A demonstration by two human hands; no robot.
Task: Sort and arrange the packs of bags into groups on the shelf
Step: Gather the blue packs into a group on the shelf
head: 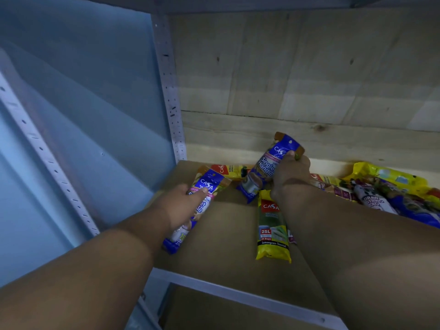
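Two blue packs of singlet-handle bags are in my hands over the brown shelf board [221, 248]. My left hand [181, 206] grips one blue pack [209, 184] lying near the shelf's left edge. My right hand [289, 173] holds the second blue pack [269, 167] tilted up toward the back wall. A yellow 25L pack [272, 229] lies lengthwise just below my right wrist. Another yellow pack [232, 169] lies at the back, between the two blue ones.
A heap of mixed packs [392, 191], yellow, blue and a drawstring type, fills the shelf's right side. A perforated metal upright [170, 91] and a blue wall stand at left. Wooden planks [297, 75] form the back. The grey front rail [238, 295] edges the shelf.
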